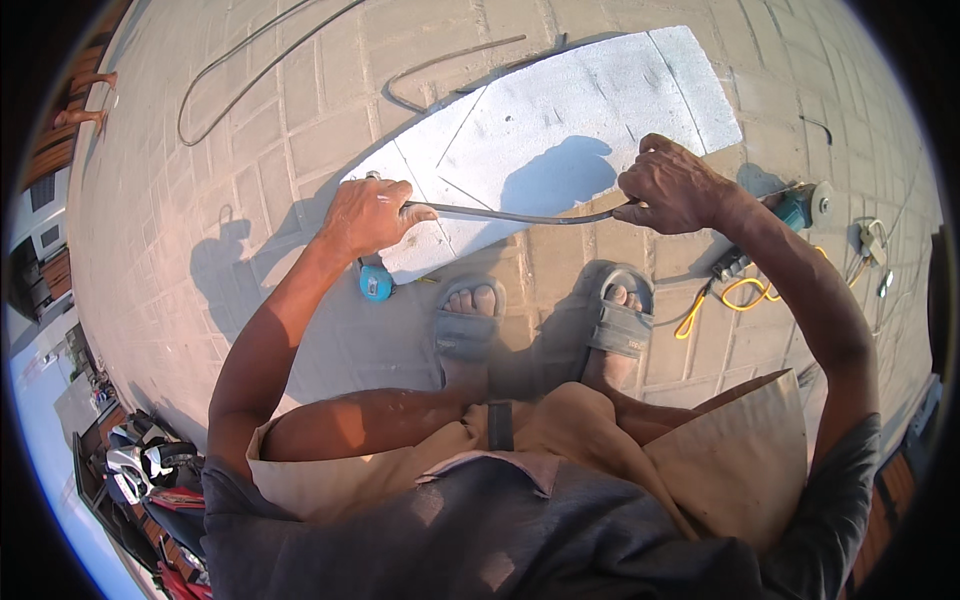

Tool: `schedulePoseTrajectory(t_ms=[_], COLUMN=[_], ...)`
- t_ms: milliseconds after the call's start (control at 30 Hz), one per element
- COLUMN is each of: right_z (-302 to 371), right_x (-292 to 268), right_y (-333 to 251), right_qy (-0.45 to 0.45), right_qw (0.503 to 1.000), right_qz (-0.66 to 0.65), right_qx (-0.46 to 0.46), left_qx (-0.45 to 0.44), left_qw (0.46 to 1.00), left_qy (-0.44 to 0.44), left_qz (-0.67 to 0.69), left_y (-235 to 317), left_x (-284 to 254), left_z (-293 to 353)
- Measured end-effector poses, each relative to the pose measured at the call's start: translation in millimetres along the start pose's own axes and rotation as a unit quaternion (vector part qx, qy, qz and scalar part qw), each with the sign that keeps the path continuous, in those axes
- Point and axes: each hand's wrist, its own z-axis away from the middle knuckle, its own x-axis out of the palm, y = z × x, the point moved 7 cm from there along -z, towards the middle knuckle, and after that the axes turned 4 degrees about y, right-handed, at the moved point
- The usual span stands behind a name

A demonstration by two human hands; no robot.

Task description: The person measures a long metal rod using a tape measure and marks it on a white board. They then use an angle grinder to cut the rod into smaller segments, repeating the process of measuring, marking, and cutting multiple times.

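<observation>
A thin dark metal rod runs between both hands, slightly bowed, just above the near edge of a pale grey stone slab lying on the paved ground. My left hand grips the rod's left end over the slab's near-left corner. My right hand is closed around its right end at the slab's near edge. A blue tape measure lies on the pavers just below my left hand. My sandalled feet stand right in front of the slab.
An angle grinder with a teal body lies right of my right hand, a yellow cord coiled beside it. Bent rods lie on the paving beyond the slab. Small metal tools lie far right. Parked motorbikes stand at lower left.
</observation>
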Motion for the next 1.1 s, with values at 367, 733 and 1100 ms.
schedulePoseTrajectory(t_ms=[367, 733, 1100], right_z=[-47, -50, -26], right_x=[5, 8, 48], right_y=[28, 26, 30], right_qy=[0.091, -0.072, -0.012], right_qw=[0.953, 0.953, 0.922], right_qz=[0.256, 0.036, -0.136], right_qx=[0.136, 0.291, 0.363], left_qx=[-0.143, -0.126, -0.073], left_qw=[0.988, 0.989, 0.982], left_qy=[-0.037, -0.066, 0.115], left_qz=[-0.032, 0.050, -0.134], left_y=[-18, -6, -27], left_x=[5, 7, -4], left_z=[-17, 1, -25])
